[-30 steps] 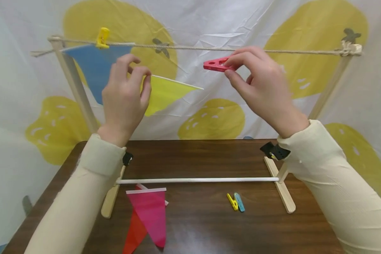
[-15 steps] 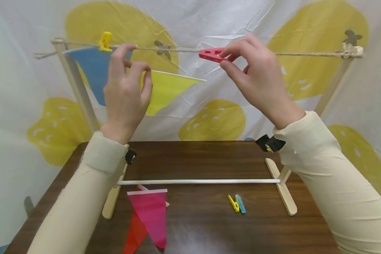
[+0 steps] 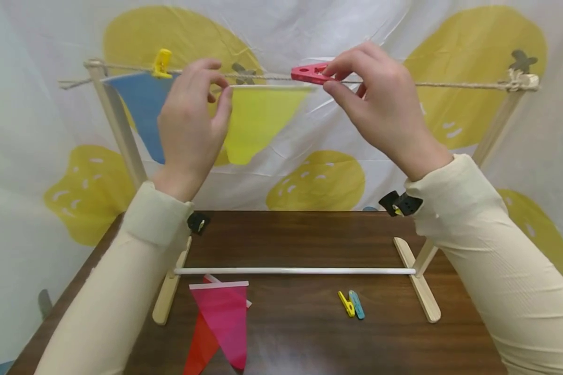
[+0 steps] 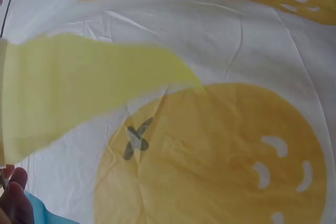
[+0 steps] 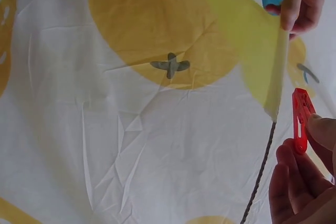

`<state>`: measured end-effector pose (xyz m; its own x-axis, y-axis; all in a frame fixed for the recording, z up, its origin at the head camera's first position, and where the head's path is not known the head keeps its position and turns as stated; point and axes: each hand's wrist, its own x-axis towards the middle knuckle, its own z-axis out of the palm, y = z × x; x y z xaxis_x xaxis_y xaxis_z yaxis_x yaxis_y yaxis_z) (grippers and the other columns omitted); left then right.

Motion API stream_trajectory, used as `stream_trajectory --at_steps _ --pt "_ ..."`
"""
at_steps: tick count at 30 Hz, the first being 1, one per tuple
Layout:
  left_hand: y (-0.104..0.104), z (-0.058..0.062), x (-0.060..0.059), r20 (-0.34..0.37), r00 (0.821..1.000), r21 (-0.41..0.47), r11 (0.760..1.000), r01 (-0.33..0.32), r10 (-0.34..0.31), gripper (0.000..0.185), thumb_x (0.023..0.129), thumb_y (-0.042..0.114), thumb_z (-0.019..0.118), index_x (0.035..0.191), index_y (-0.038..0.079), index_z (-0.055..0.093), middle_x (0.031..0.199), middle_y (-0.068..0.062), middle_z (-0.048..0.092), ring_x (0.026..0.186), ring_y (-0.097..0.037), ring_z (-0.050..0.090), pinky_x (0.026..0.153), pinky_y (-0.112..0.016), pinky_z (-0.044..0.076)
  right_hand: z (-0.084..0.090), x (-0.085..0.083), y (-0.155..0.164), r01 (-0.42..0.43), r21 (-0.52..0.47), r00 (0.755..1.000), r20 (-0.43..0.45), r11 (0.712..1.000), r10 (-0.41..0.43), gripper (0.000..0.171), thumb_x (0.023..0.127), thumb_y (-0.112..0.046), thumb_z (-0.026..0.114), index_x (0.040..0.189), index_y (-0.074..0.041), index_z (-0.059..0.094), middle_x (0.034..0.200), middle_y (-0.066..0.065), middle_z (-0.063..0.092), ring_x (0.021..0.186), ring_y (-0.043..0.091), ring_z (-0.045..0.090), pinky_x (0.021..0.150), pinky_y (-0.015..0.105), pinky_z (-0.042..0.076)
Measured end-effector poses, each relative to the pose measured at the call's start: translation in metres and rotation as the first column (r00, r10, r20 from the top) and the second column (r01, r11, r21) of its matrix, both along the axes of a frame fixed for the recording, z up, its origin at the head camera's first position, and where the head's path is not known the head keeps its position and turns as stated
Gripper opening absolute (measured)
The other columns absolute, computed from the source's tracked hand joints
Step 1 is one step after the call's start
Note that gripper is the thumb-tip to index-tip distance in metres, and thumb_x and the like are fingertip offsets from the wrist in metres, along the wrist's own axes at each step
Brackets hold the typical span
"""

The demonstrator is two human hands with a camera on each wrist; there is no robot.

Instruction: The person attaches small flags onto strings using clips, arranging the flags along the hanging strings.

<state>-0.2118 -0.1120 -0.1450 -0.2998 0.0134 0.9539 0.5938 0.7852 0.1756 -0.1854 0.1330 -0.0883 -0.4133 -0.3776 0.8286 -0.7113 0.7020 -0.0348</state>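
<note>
**Yellow pennant and red clip at the cord**

Head view: left hand (image 3: 190,122) pinches the yellow triangular paper pennant (image 3: 258,122) up against the twisted rope line (image 3: 450,83). Right hand (image 3: 375,104) has its grip narrow on a red plastic clothespin (image 3: 309,73), at the rope by the pennant's right corner.

Left wrist view: pennant (image 4: 79,93) fills the frame, blurred.

Right wrist view: clothespin (image 5: 301,120) just beside the pennant's corner (image 5: 273,90).

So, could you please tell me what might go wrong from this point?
The left hand pinches only one top corner of the yellow flag, so it may sag or slip off the rope. The right hand holds the red clip near the flag's far corner; it might close on rope alone and miss the flag.
</note>
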Motion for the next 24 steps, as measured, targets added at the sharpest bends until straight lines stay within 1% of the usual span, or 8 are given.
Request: stream_trajectory --at_steps 2,5,7,14,16,18,21,24 --pt "0.0 0.001 0.0 0.022 1.0 0.008 1.0 -0.002 0.001 0.028 0.091 0.03 0.048 0.094 0.006 0.061 0.114 0.005 0.058 0.083 -0.017 0.057 0.068 -0.032 0.046 0.002 0.001 -0.001 -0.014 0.002 1.0 -0.002 1.0 0.014 0.016 0.084 -0.017 0.062 0.093 -0.004 0.066 0.094 0.003 0.06 0.083 0.012 0.052 0.068 0.025 0.04" --pt "-0.002 0.003 0.001 0.024 1.0 -0.007 1.0 -0.014 0.014 0.032 0.091 0.034 0.047 0.093 0.006 0.062 0.108 0.002 0.06 0.082 -0.017 0.058 0.069 -0.032 0.045 0.004 0.001 -0.004 -0.029 0.008 1.0 -0.005 1.0 0.029 0.015 0.083 -0.016 0.063 0.091 -0.004 0.068 0.096 0.003 0.061 0.087 0.013 0.053 0.074 0.027 0.04" --pt "-0.003 0.004 0.001 0.029 0.999 -0.019 1.0 -0.02 0.021 0.032 0.091 0.034 0.046 0.093 0.007 0.063 0.105 0.001 0.061 0.081 -0.017 0.058 0.069 -0.032 0.045 0.006 0.001 -0.005 -0.022 0.021 1.0 -0.003 1.0 0.022 0.015 0.083 -0.017 0.063 0.091 -0.005 0.068 0.095 0.002 0.061 0.088 0.013 0.054 0.076 0.027 0.039" --pt "-0.002 0.009 0.002 0.026 0.999 -0.05 0.998 -0.029 0.031 0.026 0.091 0.029 0.049 0.093 0.007 0.061 0.096 -0.002 0.061 0.078 -0.017 0.057 0.066 -0.032 0.044 0.011 -0.002 -0.009 0.065 0.087 0.996 0.05 0.994 -0.07 0.02 0.084 -0.024 0.062 0.099 -0.012 0.066 0.093 -0.001 0.059 0.086 0.01 0.052 0.069 0.027 0.034" --pt "-0.002 0.009 0.002 0.03 0.999 -0.055 0.998 -0.029 0.031 0.025 0.091 0.029 0.049 0.093 0.007 0.061 0.094 -0.003 0.061 0.076 -0.017 0.057 0.064 -0.032 0.044 0.012 -0.002 -0.01 0.075 0.101 0.995 0.065 0.992 -0.082 0.02 0.084 -0.024 0.062 0.1 -0.014 0.066 0.093 -0.002 0.06 0.086 0.01 0.052 0.069 0.028 0.034" --pt "-0.002 0.009 0.002 0.036 0.999 -0.059 0.998 -0.026 0.029 0.026 0.091 0.029 0.049 0.093 0.006 0.061 0.093 -0.003 0.061 0.075 -0.016 0.057 0.063 -0.031 0.044 0.012 -0.003 -0.01 0.069 0.113 0.995 0.066 0.991 -0.077 0.02 0.083 -0.024 0.062 0.1 -0.014 0.066 0.094 -0.003 0.06 0.085 0.01 0.053 0.071 0.029 0.034" --pt "-0.003 0.009 0.002 0.045 0.999 -0.062 0.998 -0.025 0.028 0.027 0.091 0.03 0.049 0.093 0.006 0.062 0.093 -0.003 0.061 0.073 -0.016 0.057 0.061 -0.031 0.043 0.014 -0.004 -0.012 0.047 0.136 0.998 0.044 0.99 -0.053 0.018 0.082 -0.024 0.064 0.097 -0.014 0.067 0.092 -0.003 0.062 0.083 0.01 0.054 0.076 0.031 0.035" --pt "-0.004 0.009 0.003 0.048 0.999 -0.064 0.998 -0.022 0.025 0.028 0.091 0.031 0.048 0.093 0.007 0.062 0.092 -0.003 0.061 0.072 -0.016 0.057 0.06 -0.031 0.042 0.015 -0.005 -0.014 0.02 0.157 1.0 0.016 0.987 -0.023 0.014 0.081 -0.022 0.066 0.092 -0.015 0.069 0.086 -0.004 0.062 0.08 0.01 0.054 0.081 0.033 0.034"
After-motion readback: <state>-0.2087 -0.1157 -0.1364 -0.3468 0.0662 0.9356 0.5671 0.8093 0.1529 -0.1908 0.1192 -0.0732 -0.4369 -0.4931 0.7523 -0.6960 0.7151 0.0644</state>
